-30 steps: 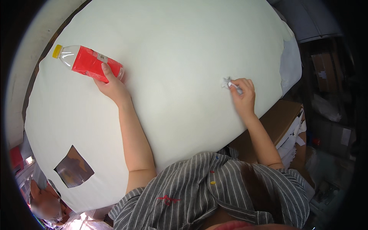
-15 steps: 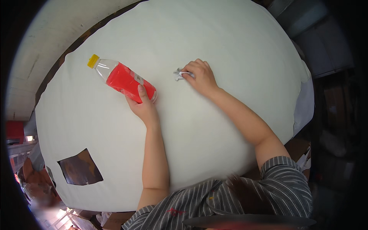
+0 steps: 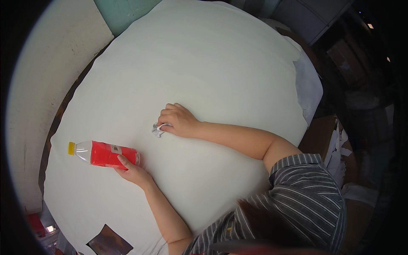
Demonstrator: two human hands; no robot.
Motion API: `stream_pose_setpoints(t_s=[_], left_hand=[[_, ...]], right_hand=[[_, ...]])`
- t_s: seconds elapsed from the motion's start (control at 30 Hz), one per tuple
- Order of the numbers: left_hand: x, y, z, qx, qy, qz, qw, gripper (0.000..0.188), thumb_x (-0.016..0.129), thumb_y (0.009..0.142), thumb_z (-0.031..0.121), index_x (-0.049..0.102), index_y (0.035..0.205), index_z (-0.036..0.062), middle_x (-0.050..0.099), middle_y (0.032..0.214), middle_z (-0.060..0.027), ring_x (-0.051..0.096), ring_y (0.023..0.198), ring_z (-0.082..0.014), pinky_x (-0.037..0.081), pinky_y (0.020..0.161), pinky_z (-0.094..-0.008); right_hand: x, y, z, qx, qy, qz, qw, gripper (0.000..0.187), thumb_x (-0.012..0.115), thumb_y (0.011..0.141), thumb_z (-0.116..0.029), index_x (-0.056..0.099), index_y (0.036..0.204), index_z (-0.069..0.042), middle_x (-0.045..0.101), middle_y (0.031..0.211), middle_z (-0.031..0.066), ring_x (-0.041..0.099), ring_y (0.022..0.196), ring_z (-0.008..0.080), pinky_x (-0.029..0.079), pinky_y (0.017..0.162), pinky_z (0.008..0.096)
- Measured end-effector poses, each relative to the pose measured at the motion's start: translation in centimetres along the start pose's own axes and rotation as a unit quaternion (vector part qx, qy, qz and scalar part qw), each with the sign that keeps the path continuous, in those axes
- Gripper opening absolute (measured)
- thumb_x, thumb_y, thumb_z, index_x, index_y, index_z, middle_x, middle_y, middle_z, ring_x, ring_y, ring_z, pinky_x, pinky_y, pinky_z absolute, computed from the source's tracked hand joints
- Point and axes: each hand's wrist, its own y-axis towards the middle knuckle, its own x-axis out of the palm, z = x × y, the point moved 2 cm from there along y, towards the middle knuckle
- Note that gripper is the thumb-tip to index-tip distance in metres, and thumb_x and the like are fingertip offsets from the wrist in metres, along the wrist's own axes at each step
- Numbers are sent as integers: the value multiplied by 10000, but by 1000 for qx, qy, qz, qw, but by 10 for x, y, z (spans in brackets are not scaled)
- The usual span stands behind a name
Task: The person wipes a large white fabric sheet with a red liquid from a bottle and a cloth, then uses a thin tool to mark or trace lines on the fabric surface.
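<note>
My left hand [image 3: 135, 174] grips a clear plastic bottle [image 3: 104, 154] near its base, the thumb across the red label. The bottle lies sideways, its yellow cap pointing left and its base toward my right hand. Up and to the right of it, my right hand [image 3: 180, 121] is closed on a crumpled white cloth [image 3: 157, 130], pressed low against the white table cover [image 3: 221, 63]. A bunched end of the cloth pokes out past the fingertips; the palm side of this hand is hidden.
A dark brown square patch [image 3: 109, 243] shows through the cover near the lower left edge. A pale wall [image 3: 38, 93] runs along the left side, with a green panel [image 3: 125, 15] at its far end. A cardboard box [image 3: 318, 135] stands beyond the right edge.
The whole view has turned, so table and arms appear shifted. The bottle now lies more level in the picture, lower and further left. Both hands keep their hold.
</note>
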Motion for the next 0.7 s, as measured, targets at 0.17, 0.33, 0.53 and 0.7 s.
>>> stream_pose_setpoints(t_s=[0.17,0.33,0.53,0.7], left_hand=[[0,-2,6,-12,2,-20,1000,718,587,1006,541,391,1480,39,540,1343,-120,626,1087,-243,620,780,-360],[1,4,5,58,25,-17,998,717,596,1014,500,355,1500,32,534,1344,-149,635,1059,-258,624,789,-350],[-5,2,6,77,23,-9,997,681,664,978,488,434,1402,7,569,1263,-156,653,965,-257,634,722,-345],[23,-57,39,101,75,-49,991,699,630,1009,442,391,1468,-28,506,1415,-168,576,1206,-272,578,926,-393]], right_hand=[[-158,-124,82,231,-171,198,937,67,732,879,-143,720,901,-82,686,894,36,588,897,263,490,828,410],[-171,-251,28,225,-109,144,957,94,752,865,-147,715,913,-76,678,922,40,600,905,249,501,813,392],[-273,-305,115,265,-272,223,898,123,744,869,-140,722,982,-97,680,993,11,592,1070,232,402,962,408],[-358,-289,187,212,-459,219,834,108,732,880,-186,713,969,-127,683,1024,12,576,1110,226,375,952,429]])
